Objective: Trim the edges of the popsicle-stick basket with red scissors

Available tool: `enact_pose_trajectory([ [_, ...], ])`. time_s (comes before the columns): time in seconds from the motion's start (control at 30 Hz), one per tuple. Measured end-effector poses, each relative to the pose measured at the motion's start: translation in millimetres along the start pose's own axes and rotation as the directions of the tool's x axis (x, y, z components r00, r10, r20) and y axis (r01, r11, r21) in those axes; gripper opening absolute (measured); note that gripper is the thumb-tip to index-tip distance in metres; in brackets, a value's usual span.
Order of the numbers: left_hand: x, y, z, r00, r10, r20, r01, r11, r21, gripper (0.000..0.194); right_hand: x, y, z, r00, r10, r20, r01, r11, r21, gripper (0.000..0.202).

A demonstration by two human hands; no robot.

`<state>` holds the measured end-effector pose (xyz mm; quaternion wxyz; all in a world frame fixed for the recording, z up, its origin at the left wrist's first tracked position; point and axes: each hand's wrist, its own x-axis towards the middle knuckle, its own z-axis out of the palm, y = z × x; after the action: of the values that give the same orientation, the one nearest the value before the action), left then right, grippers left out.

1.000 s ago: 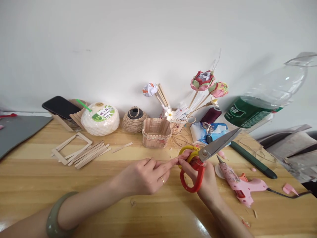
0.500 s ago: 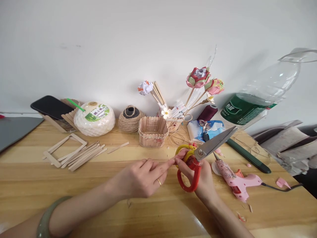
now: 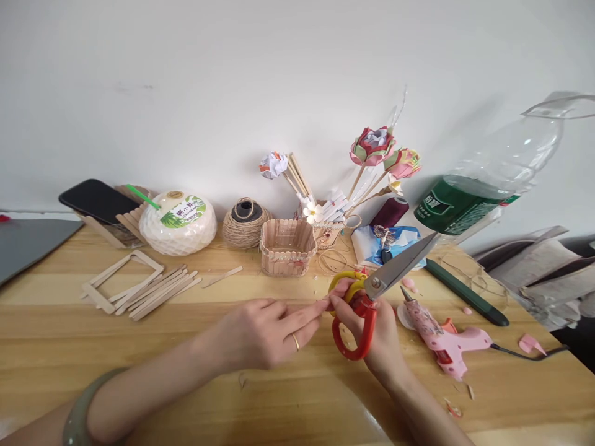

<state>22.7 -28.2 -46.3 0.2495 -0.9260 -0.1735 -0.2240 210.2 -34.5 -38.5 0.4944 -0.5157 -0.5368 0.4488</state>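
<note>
My right hand (image 3: pixel 383 341): curled around the grips of steel-bladed scissors with 1 yellow and 1 red plastic handle (image 3: pixel 400 266).
Scissors: in my right hand, blades together, pointing away from me and to the right.
My left hand (image 3: pixel 274 334): fingers stretched to meet my right fingertips; I cannot tell whether they pinch anything small. It wears a thin gold-coloured ring (image 3: pixel 296 342), its wrist a grey-green round bangle (image 3: pixel 77 415).
Right of my right hand: a pink plastic pistol-shaped glue gun (image 3: pixel 453 344) on its side, and beyond it a long, slim dark-green tool (image 3: pixel 465 291).
Just beyond my hands: a small open box of pale wooden sticks (image 3: pixel 288 257).
Beyond, left of my left hand: loose flat pale wooden sticks (image 3: pixel 160 294) beside a four-sided pale wooden frame (image 3: pixel 98 298).
Farther off, beyond my right hand: red, green and pink layered flowers (image 3: pixel 372 147) on thin stems.
</note>
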Motion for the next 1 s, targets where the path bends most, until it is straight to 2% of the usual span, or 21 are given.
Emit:
enact_pose_trajectory([
  [0.07,-5.5,-7.1,-2.4,0.995,-0.068,-0.073,0.061,0.994,-0.095,0.027,1.4,1.8,-2.6,1.0,-0.011,-0.029,0.011,1.0,0.009,0.015],
  [0.13,-16.2,-18.5,-3.7,0.97,-0.222,-0.102,0.206,0.967,-0.153,0.03,2.5,2.9,-5.7,0.996,-0.004,-0.084,0.004,1.0,0.002,0.013],
  [0.17,-23.2,-25.4,-3.6,0.935,-0.337,-0.113,0.318,0.935,-0.159,0.03,2.7,3.0,-6.8,0.994,0.011,-0.112,-0.011,1.0,-0.004,0.013],
  [0.2,-31.0,-32.8,-2.9,0.902,-0.429,-0.056,0.418,0.898,-0.139,0.028,2.6,2.8,-7.5,0.991,0.028,-0.132,-0.03,1.0,-0.007,0.013],
  [0.23,-39.1,-40.1,-1.7,0.857,-0.515,-0.007,0.511,0.853,-0.108,0.024,2.1,2.3,-7.7,0.989,0.044,-0.144,-0.046,0.999,-0.008,0.014],
  [0.3,-54.5,-53.2,2.0,0.759,-0.632,0.159,0.648,0.758,-0.08,0.023,0.7,1.0,-6.6,0.986,0.055,-0.159,-0.057,0.998,-0.011,0.018],
  [0.37,-66.2,-62.5,5.9,0.66,-0.676,0.328,0.738,0.665,-0.115,0.022,-0.7,0.3,-4.8,0.981,0.033,-0.189,-0.038,0.999,-0.022,0.022],
  [0.43,-72.4,-68.2,8.8,0.53,-0.709,0.465,0.828,0.551,-0.104,0.022,-1.3,0.9,-3.8,0.976,-0.005,-0.218,-0.004,0.999,-0.044,0.021],
  [0.5,-74.0,-71.6,10.4,0.393,-0.731,0.558,0.894,0.445,-0.048,0.022,-1.1,2.4,-4.2,0.976,-0.026,-0.216,0.015,0.998,-0.055,0.018],
  [0.53,-73.6,-73.0,10.8,0.341,-0.731,0.59,0.913,0.406,-0.024,0.022,-0.8,3.3,-4.7,0.979,-0.026,-0.204,0.016,0.999,-0.05,0.017],
  [0.57,-72.9,-74.3,11.2,0.307,-0.727,0.614,0.924,0.381,-0.01,0.021,-0.5,4.1,-5.3,0.98,-0.023,-0.195,0.015,0.999,-0.043,0.017],
  [0.63,-71.0,-76.6,11.8,0.283,-0.713,0.641,0.933,0.361,-0.01,0.016,-0.3,4.9,-6.1,0.983,-0.014,-0.184,0.01,1.0,-0.022,0.017],
  [0.73,-69.1,-78.8,12.9,0.276,-0.71,0.648,0.935,0.354,-0.011,0.013,-0.4,4.1,-6.2,0.982,-0.011,-0.186,0.01,1.0,-0.008,0.019],
  [0.9,-66.9,-78.9,9.4,0.235,-0.714,0.66,0.952,0.306,-0.009,0.013,1.0,2.2,-6.0,0.981,-0.04,-0.188,0.017,0.992,-0.123,0.018],
  [0.93,-65.0,-78.4,7.1,0.239,-0.707,0.666,0.953,0.303,-0.021,0.015,1.8,2.9,-6.2,0.982,-0.067,-0.174,0.043,0.99,-0.136,0.018],
  [1.0,-57.6,-76.1,0.9,0.278,-0.662,0.696,0.953,0.281,-0.114,0.015,3.4,5.9,-6.7,0.984,-0.128,-0.127,0.112,0.986,-0.122,0.018],
])
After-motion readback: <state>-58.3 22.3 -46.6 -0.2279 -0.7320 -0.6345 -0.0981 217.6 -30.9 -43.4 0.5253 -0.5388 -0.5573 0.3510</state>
